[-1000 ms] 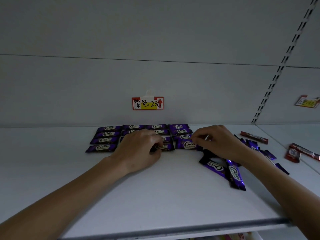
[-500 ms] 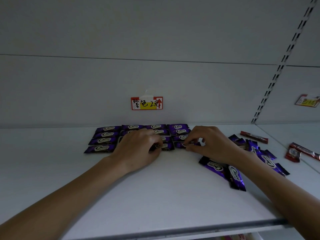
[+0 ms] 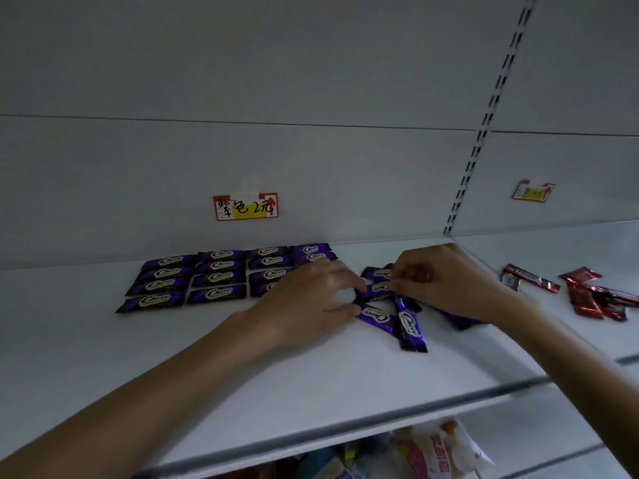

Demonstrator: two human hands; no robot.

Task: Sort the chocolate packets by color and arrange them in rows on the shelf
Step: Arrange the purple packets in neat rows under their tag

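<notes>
1. Pinching one flat purple foil packet (image 3: 377, 289) by its right end, curled fingertips of the right hand (image 3: 446, 280) closed on the crimped edge.
2. Touching that packet's left end with near-straight fingers of the left hand (image 3: 307, 300); nothing clasped, thumb spread forward.
3. Just in front of it, right of the middle of the smooth white shelf (image 3: 173, 357): a loose heap of purple packets (image 3: 409, 326), glossy, crinkled, crossed at angles.
4. Behind and to the left: rows of oblong purple packets (image 3: 214, 276), lying flat, pale script logos upward.
5. Well apart on the right, past the slotted metal upright (image 3: 466, 174): narrow shiny red packets (image 3: 587, 299), piled.
6. Taped to the matt grey back panel (image 3: 311, 167) above the rows: a rectangular red-and-yellow paper tag (image 3: 245, 206), handwritten; farther right a second tag (image 3: 533, 191), blurred.
7. Below the shelf edge: soft pale bags (image 3: 432, 451), out of focus.
</notes>
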